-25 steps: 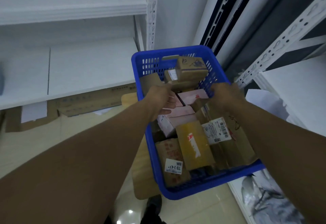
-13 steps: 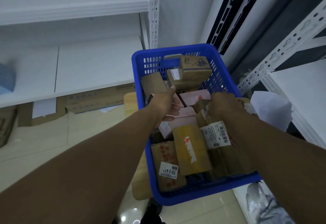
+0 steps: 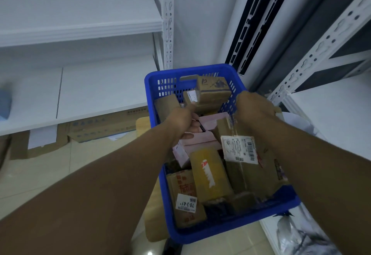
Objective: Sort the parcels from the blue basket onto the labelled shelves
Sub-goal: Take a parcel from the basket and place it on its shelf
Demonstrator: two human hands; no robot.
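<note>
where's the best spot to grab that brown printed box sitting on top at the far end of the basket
Come straight down from above and take the printed brown box across its near and far faces, probably. It sits highest on the pile, top and near face exposed, while a labelled box crowds its left side and the blue basket wall its right.

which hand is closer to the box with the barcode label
Right. The right hand grips the far end of the labelled box; the left hand holds a pink parcel beside it.
</note>
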